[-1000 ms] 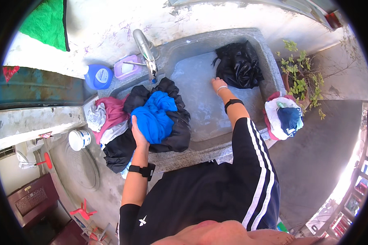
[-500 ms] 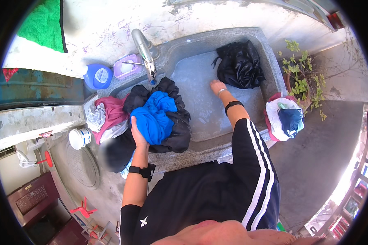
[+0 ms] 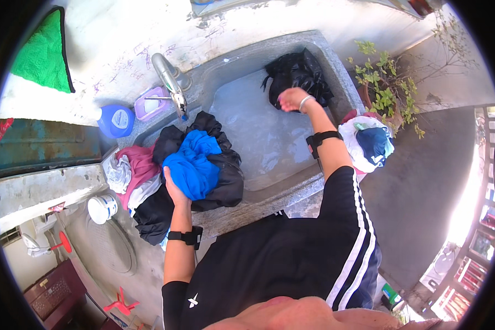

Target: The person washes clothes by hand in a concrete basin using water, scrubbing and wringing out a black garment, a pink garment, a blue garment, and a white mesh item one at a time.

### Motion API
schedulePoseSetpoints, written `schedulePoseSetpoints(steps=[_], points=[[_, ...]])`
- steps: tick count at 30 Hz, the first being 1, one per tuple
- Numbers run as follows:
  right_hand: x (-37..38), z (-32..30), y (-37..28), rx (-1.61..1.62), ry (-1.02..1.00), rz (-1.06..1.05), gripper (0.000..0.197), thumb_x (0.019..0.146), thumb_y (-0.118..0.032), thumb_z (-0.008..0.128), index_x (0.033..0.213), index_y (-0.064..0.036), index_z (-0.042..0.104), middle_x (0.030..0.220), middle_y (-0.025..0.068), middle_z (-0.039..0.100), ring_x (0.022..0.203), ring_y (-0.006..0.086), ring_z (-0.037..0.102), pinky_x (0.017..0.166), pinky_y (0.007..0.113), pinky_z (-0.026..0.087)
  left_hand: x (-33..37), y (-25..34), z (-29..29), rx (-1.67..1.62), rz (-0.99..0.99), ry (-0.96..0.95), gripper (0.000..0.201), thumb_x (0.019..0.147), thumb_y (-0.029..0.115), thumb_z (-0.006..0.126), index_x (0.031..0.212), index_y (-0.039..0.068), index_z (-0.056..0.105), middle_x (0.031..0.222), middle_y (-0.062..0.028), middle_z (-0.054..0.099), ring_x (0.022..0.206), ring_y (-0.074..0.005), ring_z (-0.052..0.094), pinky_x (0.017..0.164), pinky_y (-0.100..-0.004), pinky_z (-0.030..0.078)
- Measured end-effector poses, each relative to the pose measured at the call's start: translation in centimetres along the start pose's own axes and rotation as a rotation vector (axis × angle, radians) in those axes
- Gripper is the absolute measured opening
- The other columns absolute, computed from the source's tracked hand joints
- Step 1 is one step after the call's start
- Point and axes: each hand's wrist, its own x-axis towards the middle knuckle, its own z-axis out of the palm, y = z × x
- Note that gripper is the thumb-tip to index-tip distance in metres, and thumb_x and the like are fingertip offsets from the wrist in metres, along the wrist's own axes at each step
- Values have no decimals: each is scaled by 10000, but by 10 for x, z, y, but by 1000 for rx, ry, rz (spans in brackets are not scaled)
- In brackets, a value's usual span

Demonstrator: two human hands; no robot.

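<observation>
The left hand (image 3: 177, 191) lies against the near left side of the blue cloth (image 3: 195, 169), thumb along its edge; the fingers are hidden, so I cannot tell how tight that grip is. The blue cloth sits on black cloth (image 3: 226, 184) at the left end of the sink (image 3: 342, 77), near the tap (image 3: 166, 76). The right hand (image 3: 295, 99) has its grip loose (the fingers slightly curled, nothing between them), over the near edge of the black bundle (image 3: 302, 71) in the far right corner. Cloudy water (image 3: 253, 124) covers the bottom. A blue bottle (image 3: 116, 121) and pink box (image 3: 149, 104) stand far left, pink cloth (image 3: 142, 168) nearer. Right of the sink are a clothes pile (image 3: 373, 144) and, farther, a plant (image 3: 389, 82).
</observation>
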Motion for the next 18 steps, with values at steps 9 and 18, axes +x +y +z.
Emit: schedulePoseSetpoints(steps=[9,18], points=[[-94,-59,-46,893,176,-748,222,834,37,449,1047,47,509,979,188,572,895,297,578,829,419,480,-3,1,3,-19,20,-63,573,871,464,412,1153,-32,461,1090,-147,544,945,-243,564,832,-335,459],[-99,-32,-20,1000,272,-427,497,629,126,345,1122,126,411,1113,264,454,1040,399,468,897,474,422,-4,1,3,-19,23,-56,574,869,462,421,1156,-34,457,1096,-153,541,953,-247,562,833,-339,458]])
